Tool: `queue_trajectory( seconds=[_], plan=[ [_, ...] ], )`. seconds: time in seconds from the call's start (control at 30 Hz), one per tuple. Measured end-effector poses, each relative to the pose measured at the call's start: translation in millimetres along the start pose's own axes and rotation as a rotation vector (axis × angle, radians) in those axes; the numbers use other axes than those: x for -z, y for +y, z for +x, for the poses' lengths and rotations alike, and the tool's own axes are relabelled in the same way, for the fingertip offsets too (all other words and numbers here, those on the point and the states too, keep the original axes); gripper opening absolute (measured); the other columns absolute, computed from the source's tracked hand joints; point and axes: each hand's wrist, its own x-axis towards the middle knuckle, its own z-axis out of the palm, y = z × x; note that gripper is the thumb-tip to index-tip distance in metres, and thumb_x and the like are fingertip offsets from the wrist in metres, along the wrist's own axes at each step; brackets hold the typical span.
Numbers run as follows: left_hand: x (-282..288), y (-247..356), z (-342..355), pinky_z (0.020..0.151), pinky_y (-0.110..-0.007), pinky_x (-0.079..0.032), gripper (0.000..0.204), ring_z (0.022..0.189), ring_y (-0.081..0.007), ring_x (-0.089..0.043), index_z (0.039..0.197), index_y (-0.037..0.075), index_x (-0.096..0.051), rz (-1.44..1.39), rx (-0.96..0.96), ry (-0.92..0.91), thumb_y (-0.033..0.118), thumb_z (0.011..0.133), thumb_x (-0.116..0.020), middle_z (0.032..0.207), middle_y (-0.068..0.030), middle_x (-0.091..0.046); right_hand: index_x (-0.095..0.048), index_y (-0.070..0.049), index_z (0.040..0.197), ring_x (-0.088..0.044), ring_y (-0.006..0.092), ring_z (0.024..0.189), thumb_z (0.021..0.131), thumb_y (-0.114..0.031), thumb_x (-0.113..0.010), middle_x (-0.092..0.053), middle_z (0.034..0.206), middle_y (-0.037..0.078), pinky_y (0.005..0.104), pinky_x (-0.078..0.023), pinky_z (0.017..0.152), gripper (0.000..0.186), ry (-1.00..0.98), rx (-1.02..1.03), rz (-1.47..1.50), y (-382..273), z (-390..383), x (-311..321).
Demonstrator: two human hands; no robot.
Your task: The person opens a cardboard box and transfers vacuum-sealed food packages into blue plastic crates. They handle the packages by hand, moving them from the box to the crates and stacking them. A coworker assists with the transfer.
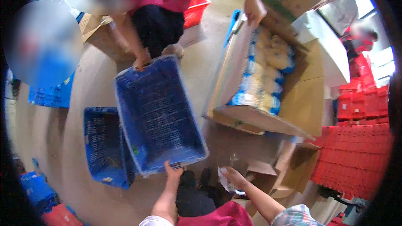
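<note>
My left hand (pixel 173 170) is closed around the near rim of an empty blue plastic crate (pixel 157 100), which is lifted and tilted over the floor. Across from me, a co-worker's hand (pixel 143 60) grips the crate's far end. My right hand (pixel 235 177) is closed on a crumpled, whitish sheet (pixel 225 180); whether it is paper or plastic film is unclear. Below and left of the lifted crate, a second blue crate (pixel 100 146) stands on the floor. The co-worker's other hand (pixel 254 11) rests at the edge of an open cardboard box (pixel 303 100).
Several blue-and-white packs with tan contents (pixel 261 75) fill part of the cardboard box. Another open carton (pixel 299 167) lies near my right arm. Red crates (pixel 351 155) are stacked at the right, and a red basket (pixel 197 8) stands behind the co-worker. Other people (pixel 341 6) are farther back.
</note>
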Motion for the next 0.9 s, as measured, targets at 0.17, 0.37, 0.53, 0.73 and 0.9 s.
queue_trajectory(
  seconds=[0.17, 0.37, 0.53, 0.73, 0.9],
  plan=[
    [-6, -9, -19, 0.093, -0.046, -0.041, 0.039, 0.099, -0.0276, -0.054, 0.109, 0.009, -0.056, 0.154, -0.002, 0.15, 0.038, 0.084, -0.06, 0.111, -0.0082, -0.058, -0.061, -0.008, 0.097, -0.053, 0.0134, 0.074, 0.083, -0.048, -0.063, -0.058, 0.08, 0.001, 0.0325, -0.043, 0.064, 0.042, 0.091, -0.163, 0.498, -16, 122, -110],
    [8, 8, -3, 0.092, -0.047, -0.041, 0.038, 0.103, -0.0284, -0.054, 0.11, 0.01, -0.057, -0.049, -0.142, -0.011, 0.036, 0.083, -0.059, 0.113, -0.0086, -0.059, -0.057, -0.016, 0.104, -0.054, 0.0221, 0.086, 0.083, -0.04, -0.063, -0.057, 0.094, 0.003, 0.0414, -0.044, 0.073, 0.033, 0.07, -0.2, 1.005, -17, 135, -136],
    [-4, -2, 1, 0.085, -0.048, -0.046, 0.028, 0.09, -0.0295, -0.056, 0.096, 0.01, -0.057, -0.055, -0.188, 0.259, 0.03, 0.076, -0.059, 0.103, -0.01, -0.06, -0.058, -0.013, 0.104, -0.056, 0.0242, 0.08, 0.08, -0.038, -0.066, -0.059, 0.091, 0.005, 0.0433, -0.046, 0.068, 0.036, 0.192, -0.174, 0.902, -18, 137, -135],
    [19, 6, 20, 0.086, -0.05, -0.045, 0.021, 0.09, -0.0301, -0.056, 0.09, 0.008, -0.055, -0.001, -0.183, 0.115, 0.025, 0.078, -0.055, 0.097, -0.0104, -0.059, -0.061, -0.003, 0.097, -0.059, 0.0236, 0.07, 0.073, -0.035, -0.075, -0.062, 0.087, 0.01, 0.0431, -0.047, 0.062, 0.042, 0.484, -0.191, 0.69, -18, 140, -154],
    [14, 22, 18, 0.088, -0.05, -0.045, 0.014, 0.087, -0.03, -0.057, 0.084, 0.006, -0.055, 0.034, -0.147, 0.157, 0.011, 0.071, -0.058, 0.089, -0.0115, -0.059, -0.063, 0.006, 0.093, -0.063, 0.0269, 0.079, 0.069, -0.042, -0.077, -0.066, 0.092, 0.017, 0.0425, -0.048, 0.068, 0.055, 0.652, -0.189, 0.245, -28, 140, -161]
  ],
)
